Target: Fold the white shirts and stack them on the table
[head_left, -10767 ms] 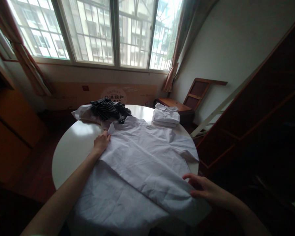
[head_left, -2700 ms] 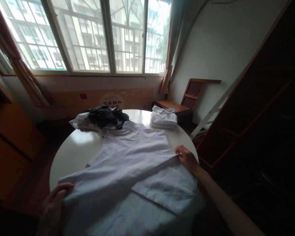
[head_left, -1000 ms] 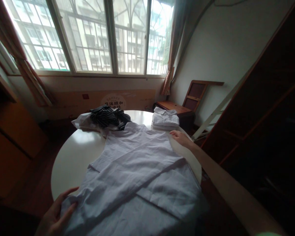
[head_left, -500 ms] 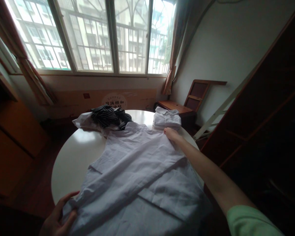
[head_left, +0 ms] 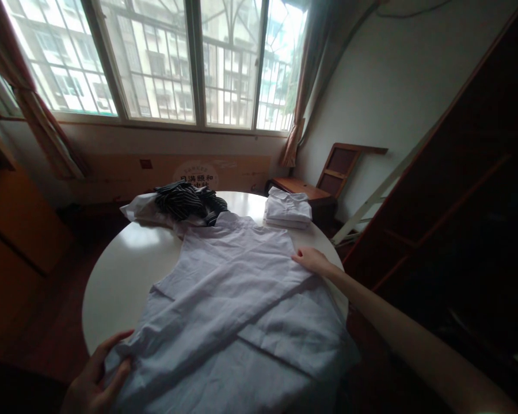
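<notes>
Shirt point(head_left: 237, 299), white and short-sleeved, lies spread across the near half of the round white desk point(head_left: 121, 276), its collar end pointing toward the window and its lower hem hanging over the near edge. Judging by how it lies, the folding is partly done: 1 side panel with its sleeve is already turned in and runs as a long diagonal band across the body, while a rectangular flap sits folded on the right part. The lengthwise folds that would bring it down to a compact packet look not yet made, so well over half of the work appears left.

The left hand point(head_left: 95, 379) is at the near left corner, fingers curled round the cloth edge and gripping it. The right hand point(head_left: 313, 260) rests nearly flat, fingers extended, on the right edge of the shirt beside the shoulder; whether it pinches any cloth cannot be told.

Counted: 1 shirt spread out. 1 stack of folded white garments point(head_left: 288, 210) stands at the far right of the desk, and it seems to hold 2 or 3 pieces, though the layers are too small to count surely. 1 heap of dark striped clothing point(head_left: 185, 198) sits at the far left on top of a pale crumpled garment point(head_left: 140, 208). 2 hands are in view, both the person's own.
</notes>
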`<state>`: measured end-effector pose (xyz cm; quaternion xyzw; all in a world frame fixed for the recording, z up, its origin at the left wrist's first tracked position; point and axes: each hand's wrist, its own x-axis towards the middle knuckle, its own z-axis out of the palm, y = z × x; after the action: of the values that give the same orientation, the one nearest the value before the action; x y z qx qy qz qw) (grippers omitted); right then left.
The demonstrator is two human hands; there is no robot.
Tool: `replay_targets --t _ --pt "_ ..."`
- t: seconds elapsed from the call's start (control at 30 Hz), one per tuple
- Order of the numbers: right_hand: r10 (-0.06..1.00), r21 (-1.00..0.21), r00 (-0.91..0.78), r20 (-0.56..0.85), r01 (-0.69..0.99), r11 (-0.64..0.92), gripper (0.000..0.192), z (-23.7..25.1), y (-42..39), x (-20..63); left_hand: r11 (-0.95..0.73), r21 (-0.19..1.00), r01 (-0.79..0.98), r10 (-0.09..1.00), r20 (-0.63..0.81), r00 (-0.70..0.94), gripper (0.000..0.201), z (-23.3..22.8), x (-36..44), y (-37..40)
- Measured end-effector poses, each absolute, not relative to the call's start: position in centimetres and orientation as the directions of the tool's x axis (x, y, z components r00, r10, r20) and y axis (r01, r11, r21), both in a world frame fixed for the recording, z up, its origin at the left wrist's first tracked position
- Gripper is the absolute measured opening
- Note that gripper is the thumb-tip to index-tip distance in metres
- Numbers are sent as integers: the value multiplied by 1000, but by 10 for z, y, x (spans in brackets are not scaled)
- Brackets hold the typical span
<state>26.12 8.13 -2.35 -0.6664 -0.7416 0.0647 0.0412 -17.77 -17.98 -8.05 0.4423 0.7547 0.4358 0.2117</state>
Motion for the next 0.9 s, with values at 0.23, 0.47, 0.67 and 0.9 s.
replay_targets --t 0.23,0.47,0.67,0.9 --pt "989 -410 -69 132 905 118 22 -33 62 270 204 865 458 862 63 -503 47 -70 -176 -180" --pt "925 -521 -327 193 765 379 51 -30 28 291 262 847 461 856 16 -516 54 -72 -178 -179" --pt "833 -382 -389 392 755 533 16 -45 9 303 258 822 508 832 78 -550 50 -78 -179 -178" --pt "834 -221 -235 499 897 384 8 -60 6 308 220 808 546 810 161 -564 44 -71 -166 -180"
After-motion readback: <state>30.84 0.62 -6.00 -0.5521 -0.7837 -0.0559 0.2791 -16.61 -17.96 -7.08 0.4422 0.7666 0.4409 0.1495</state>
